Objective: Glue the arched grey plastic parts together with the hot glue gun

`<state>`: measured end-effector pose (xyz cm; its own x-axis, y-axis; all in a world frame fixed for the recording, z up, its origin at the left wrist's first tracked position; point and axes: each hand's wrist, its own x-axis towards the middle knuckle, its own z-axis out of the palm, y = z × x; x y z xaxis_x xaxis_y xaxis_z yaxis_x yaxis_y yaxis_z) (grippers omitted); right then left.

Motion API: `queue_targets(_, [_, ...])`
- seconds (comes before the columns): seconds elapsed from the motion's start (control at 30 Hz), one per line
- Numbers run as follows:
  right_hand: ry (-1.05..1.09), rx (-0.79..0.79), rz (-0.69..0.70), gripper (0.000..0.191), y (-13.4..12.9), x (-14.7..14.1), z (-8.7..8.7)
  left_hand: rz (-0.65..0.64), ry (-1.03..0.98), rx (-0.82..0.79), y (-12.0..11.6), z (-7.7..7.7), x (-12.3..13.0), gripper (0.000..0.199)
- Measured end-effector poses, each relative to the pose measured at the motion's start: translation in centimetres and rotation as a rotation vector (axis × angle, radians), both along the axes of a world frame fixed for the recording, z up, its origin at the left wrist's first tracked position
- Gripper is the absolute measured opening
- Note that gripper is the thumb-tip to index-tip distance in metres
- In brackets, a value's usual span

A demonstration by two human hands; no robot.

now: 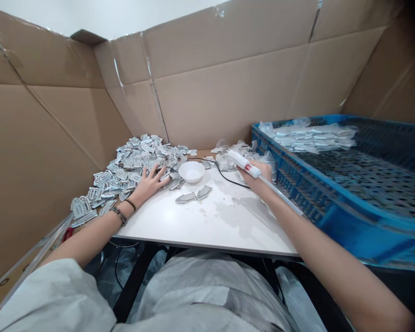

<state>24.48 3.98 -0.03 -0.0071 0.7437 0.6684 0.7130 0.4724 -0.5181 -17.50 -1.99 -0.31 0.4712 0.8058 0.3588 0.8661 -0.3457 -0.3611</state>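
My left hand (151, 183) rests with spread fingers on the front edge of a large heap of flat grey-and-white pieces (124, 163), holding none of them. My right hand (261, 174) is wrapped round a white glue gun (244, 163), its tip pointing up and left over the table. A small white bowl (192, 172) stands between my hands. In front of it two grey pieces (186, 198) lie close together on the white table (193, 228). A thin black cable (224, 177) runs behind and beside the bowl.
A blue perforated crate (332, 196) on the right holds stacked wrapped pieces (314, 137). Clear plastic bags with pieces (240, 154) lie behind my right hand. Cardboard walls (228, 78) enclose the table. A red-handled object (67, 234) is at the left edge.
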Motion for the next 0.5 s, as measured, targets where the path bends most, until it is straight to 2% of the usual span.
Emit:
queue_targets(0.1, [0.02,-0.014,0.006,0.048,0.1,0.1,-0.1,0.056,-0.069,0.032,2.4,0.1,1.0,0.045])
queue_targets(0.23, [0.11,0.004,-0.001,0.048,0.3,0.3,-0.8,0.135,-0.181,0.082,7.0,1.3,1.4,0.041])
queue_targets(0.37, [0.196,-0.016,0.007,0.042,0.1,0.5,-1.2,0.142,-0.161,0.076,11.1,2.8,0.1,0.03])
queue_targets(0.5, [0.226,-0.014,0.0,0.041,-0.5,0.6,-0.8,0.178,-0.161,0.085,14.6,3.6,-1.7,0.034])
